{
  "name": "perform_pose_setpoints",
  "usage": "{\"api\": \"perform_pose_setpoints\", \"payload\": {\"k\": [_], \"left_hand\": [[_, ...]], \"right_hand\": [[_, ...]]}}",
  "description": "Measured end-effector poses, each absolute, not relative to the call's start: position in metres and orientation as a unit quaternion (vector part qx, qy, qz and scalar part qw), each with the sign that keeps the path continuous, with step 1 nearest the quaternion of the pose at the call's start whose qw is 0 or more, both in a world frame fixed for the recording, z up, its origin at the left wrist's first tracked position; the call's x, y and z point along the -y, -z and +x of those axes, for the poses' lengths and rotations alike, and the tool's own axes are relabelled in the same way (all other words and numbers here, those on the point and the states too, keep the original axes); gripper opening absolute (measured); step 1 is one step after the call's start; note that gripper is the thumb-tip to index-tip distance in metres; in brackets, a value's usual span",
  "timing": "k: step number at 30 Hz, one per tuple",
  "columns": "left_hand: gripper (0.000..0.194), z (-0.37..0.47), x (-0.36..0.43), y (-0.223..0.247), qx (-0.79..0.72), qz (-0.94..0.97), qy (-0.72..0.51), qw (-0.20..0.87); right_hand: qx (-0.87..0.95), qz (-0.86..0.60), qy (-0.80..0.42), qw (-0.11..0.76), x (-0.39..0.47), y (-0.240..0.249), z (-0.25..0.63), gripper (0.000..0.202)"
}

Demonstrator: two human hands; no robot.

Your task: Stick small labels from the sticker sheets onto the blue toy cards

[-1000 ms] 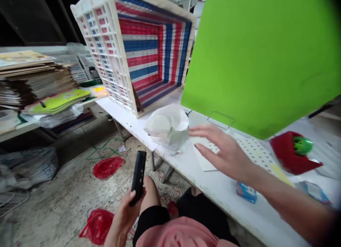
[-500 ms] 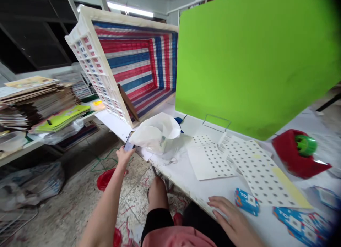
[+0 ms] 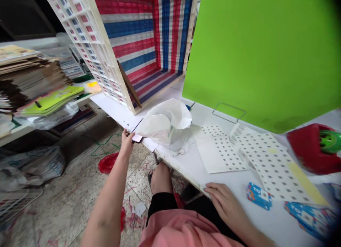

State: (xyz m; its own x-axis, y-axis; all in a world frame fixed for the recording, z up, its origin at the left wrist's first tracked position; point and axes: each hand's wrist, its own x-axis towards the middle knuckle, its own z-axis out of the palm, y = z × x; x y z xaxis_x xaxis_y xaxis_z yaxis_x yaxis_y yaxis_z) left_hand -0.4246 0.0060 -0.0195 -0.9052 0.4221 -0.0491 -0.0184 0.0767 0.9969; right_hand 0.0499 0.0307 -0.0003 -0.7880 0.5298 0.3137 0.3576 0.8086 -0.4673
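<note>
At the far left a stack of cardboard sheets (image 3: 25,76) sat on a side shelf, with green booklets (image 3: 50,100) lying below it. A white slatted crate (image 3: 90,44) lined with red, white and blue striped cloth leaned on the white table (image 3: 183,169). The person's left hand (image 3: 127,141) reached out to the table's near edge, its fingers closed around the lower end of a phone (image 3: 137,134); the phone lay at the table edge, partly tucked under a crumpled white plastic bag (image 3: 165,124). A red bag (image 3: 108,162) lay on the floor beneath that arm. Right of the white bag, perforated white sheets (image 3: 226,153) were spread out before an upright green board (image 3: 266,55). The right hand (image 3: 226,204) rested flat on the table's front edge, fingers loosely spread and holding nothing. Just beside it lay a small blue packet (image 3: 258,196), and a red tape dispenser (image 3: 314,147) with a green roll stood at the far right.
</note>
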Motion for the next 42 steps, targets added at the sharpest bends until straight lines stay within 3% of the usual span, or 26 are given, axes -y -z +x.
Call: {"api": "perform_pose_setpoints", "payload": {"k": [11,16,20,24,38,42], "left_hand": [[0.077,-0.424,-0.029,0.016,-0.664,0.058,-0.724,0.175],[0.076,-0.424,-0.001,0.006,-0.643,0.039,-0.73,0.228],[0.066,-0.43,0.048,-0.003,-0.632,0.011,-0.73,0.261],[0.043,-0.43,0.063,-0.002,-0.65,0.014,-0.715,0.259],[0.025,-0.383,0.039,-0.012,-0.8,0.288,-0.525,0.012],[0.03,-0.369,0.03,-0.012,-0.833,0.405,-0.376,-0.038]], "right_hand": [[0.923,-0.249,-0.171,0.24,-0.029,0.011,0.046,0.027],[0.922,-0.252,-0.165,0.244,-0.029,0.01,0.046,0.026],[0.92,-0.257,-0.167,0.245,-0.029,0.009,0.046,0.026],[0.92,-0.257,-0.17,0.242,-0.029,0.01,0.045,0.027],[0.922,-0.257,-0.161,0.239,-0.027,0.009,0.044,0.026],[0.924,-0.259,-0.155,0.233,-0.026,0.008,0.043,0.026]]}}
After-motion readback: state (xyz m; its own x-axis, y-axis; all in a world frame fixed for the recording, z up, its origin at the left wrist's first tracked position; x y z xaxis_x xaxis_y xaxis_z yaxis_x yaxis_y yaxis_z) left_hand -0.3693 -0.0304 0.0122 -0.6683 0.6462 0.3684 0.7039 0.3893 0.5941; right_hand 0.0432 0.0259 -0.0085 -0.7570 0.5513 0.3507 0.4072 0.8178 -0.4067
